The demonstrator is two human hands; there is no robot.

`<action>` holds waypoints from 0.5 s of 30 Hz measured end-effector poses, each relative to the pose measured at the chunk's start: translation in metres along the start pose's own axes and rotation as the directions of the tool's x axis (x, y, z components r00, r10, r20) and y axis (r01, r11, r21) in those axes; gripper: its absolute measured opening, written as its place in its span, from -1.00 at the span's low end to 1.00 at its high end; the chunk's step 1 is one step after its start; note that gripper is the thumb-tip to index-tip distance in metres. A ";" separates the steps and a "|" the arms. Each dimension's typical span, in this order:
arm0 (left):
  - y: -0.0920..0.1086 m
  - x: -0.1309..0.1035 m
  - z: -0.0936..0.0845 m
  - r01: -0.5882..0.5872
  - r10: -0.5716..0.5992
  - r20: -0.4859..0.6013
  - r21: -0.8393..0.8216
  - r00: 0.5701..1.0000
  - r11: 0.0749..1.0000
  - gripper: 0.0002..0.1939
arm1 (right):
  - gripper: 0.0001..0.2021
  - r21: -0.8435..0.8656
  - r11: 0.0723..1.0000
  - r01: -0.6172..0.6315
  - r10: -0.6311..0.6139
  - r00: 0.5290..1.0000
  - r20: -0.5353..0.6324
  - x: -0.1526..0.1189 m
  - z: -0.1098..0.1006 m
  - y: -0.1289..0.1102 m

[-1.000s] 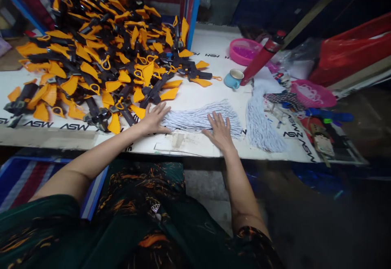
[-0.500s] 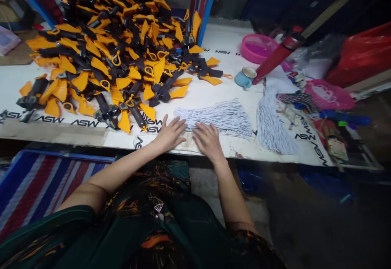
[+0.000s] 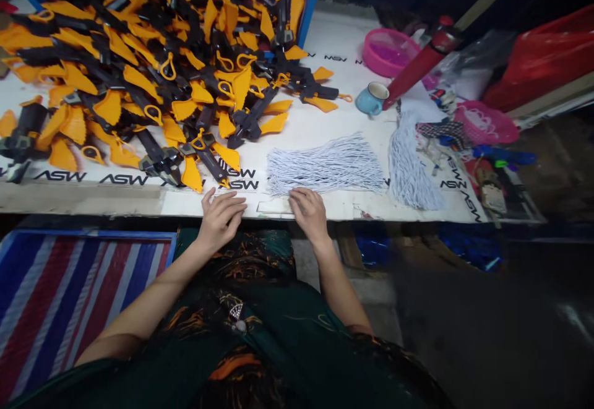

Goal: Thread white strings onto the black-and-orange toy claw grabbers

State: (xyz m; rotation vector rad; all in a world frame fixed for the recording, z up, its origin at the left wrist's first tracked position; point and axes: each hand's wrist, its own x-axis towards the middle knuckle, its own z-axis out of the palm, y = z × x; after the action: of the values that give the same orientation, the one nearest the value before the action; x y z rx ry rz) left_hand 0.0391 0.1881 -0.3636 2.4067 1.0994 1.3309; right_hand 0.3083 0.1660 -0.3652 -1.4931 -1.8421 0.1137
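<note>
A bundle of white strings [image 3: 325,164] lies spread on the table, its strands running left to right. My right hand [image 3: 310,212] rests at the bundle's lower edge, fingers slightly bent and apart, with nothing seen in it. To the left, my left hand [image 3: 223,216] hovers by the table's front edge, away from the strings, its fingers loosely stretched and holding nothing. A second bundle of white strings [image 3: 411,161] lies to the right of the first. Beyond my left hand is a large heap of black plastic pieces with orange fins and loops [image 3: 185,87].
A light blue mug [image 3: 371,99] stands behind the strings, beside a leaning red flask [image 3: 420,65]. Farther right are a pink basin [image 3: 387,50], a pink basket [image 3: 487,121] and assorted small items. A blue-framed striped panel [image 3: 83,297] sits below the table at left.
My left hand has drawn away from the strings, left and back toward me. My right hand has slid slightly to the bundle's lower edge. The bundle's left end is now uncovered.
</note>
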 end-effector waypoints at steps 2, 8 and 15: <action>-0.001 -0.013 -0.012 0.039 -0.039 -0.025 -0.003 0.999 0.999 -0.86 | -0.81 0.052 0.998 -0.047 0.049 0.998 -0.050 0.005 0.005 -0.004; -0.012 -0.045 -0.037 0.158 -0.155 -0.097 0.014 0.983 0.987 -0.89 | -0.82 0.054 0.993 -0.105 0.106 0.994 -0.011 0.015 0.019 -0.012; -0.042 -0.036 -0.067 0.222 -0.216 -0.136 0.031 0.967 0.975 -0.90 | -0.84 0.121 0.988 -0.098 0.116 0.981 -0.153 0.021 0.017 -0.001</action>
State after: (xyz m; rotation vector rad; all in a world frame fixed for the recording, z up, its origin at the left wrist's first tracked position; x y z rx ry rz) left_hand -0.0475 0.1804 -0.3681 2.1756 1.3988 1.4194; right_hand 0.2965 0.1905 -0.3659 -1.4787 -1.6023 0.1436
